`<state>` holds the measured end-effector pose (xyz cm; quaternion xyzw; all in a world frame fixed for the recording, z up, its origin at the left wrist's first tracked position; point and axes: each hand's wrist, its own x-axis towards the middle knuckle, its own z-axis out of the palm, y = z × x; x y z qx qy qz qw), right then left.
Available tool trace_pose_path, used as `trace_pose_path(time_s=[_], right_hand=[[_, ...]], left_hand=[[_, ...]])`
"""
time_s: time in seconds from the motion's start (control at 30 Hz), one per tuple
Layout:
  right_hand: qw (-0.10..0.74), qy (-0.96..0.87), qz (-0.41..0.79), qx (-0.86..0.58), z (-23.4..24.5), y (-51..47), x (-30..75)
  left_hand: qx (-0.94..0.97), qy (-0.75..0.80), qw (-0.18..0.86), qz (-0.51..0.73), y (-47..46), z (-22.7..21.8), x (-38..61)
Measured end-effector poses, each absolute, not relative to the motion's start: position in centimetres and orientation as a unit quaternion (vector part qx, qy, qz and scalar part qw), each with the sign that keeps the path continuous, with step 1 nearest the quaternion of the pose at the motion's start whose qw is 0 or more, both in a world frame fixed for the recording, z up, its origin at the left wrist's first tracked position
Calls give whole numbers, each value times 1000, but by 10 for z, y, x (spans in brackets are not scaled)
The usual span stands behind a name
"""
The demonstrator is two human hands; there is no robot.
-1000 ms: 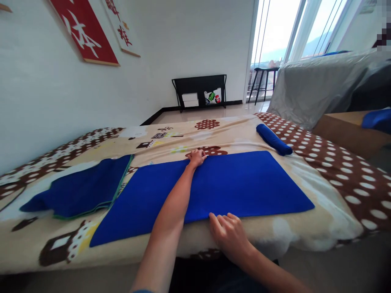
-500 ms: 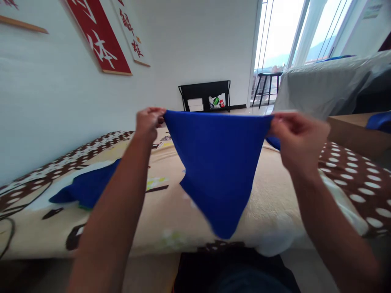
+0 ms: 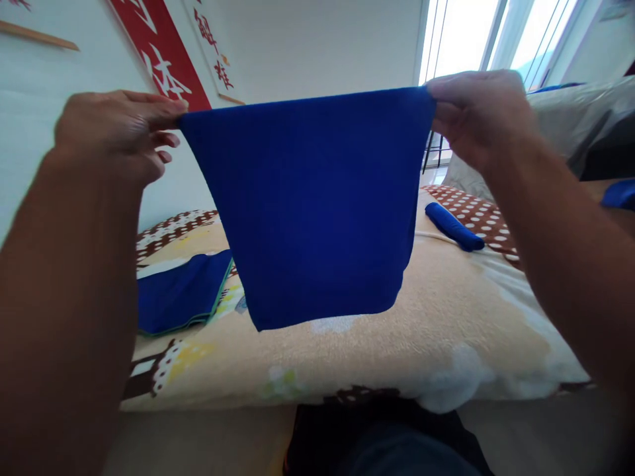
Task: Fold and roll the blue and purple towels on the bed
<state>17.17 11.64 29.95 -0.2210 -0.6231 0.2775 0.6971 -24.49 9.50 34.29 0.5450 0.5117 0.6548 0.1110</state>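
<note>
I hold a blue towel (image 3: pixel 312 205) up in the air in front of me, folded double and hanging flat. My left hand (image 3: pixel 116 132) pinches its top left corner. At the top right corner my right hand (image 3: pixel 476 112) is closed on the cloth. The towel's lower edge hangs just above the patterned blanket (image 3: pixel 446 317) on the bed.
A stack of folded blue towels (image 3: pixel 181 294) lies on the bed at the left. A rolled blue towel (image 3: pixel 454 227) lies at the right on the brown dotted part. Red wall hangings (image 3: pixel 161 56) are behind; a covered piece of furniture (image 3: pixel 580 112) stands at the far right by the windows.
The towel lay flat on the bed a second ago. Both hands took its short edge, lifted it off the bed and raised it higher and closer to my face.
</note>
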Motion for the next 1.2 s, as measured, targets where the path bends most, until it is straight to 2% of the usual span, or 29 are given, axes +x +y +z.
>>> trace_pose_path(time_s=[0.1,0.23,0.57,0.67,0.73,0.8,0.9,1.0,1.2], right_hand=[[674,-621,310,-251,304,113,169],[666,-620,272,-314,305,119,169],[650,-606,246,-388,297,160,166],[636,-612,284,-374,297,157,166],[621,-627,300,-363,296,154,168],[622,-636,261,-376,295,152,171],[619,-659,131,-407,295,151,175],[583,-700,46,-409,298,146,178],[486,-748,-27,-451,307,125,183]], left_hand=[[539,524,81,655,98,341,-253],[528,540,24,655,97,336,-250],[554,501,164,645,90,324,-228],[590,489,157,624,91,319,-230],[613,490,111,609,89,316,-232],[624,512,30,589,84,314,-232],[639,546,-54,539,74,314,-230],[664,549,-54,504,68,315,-231],[688,524,-34,500,74,316,-245]])
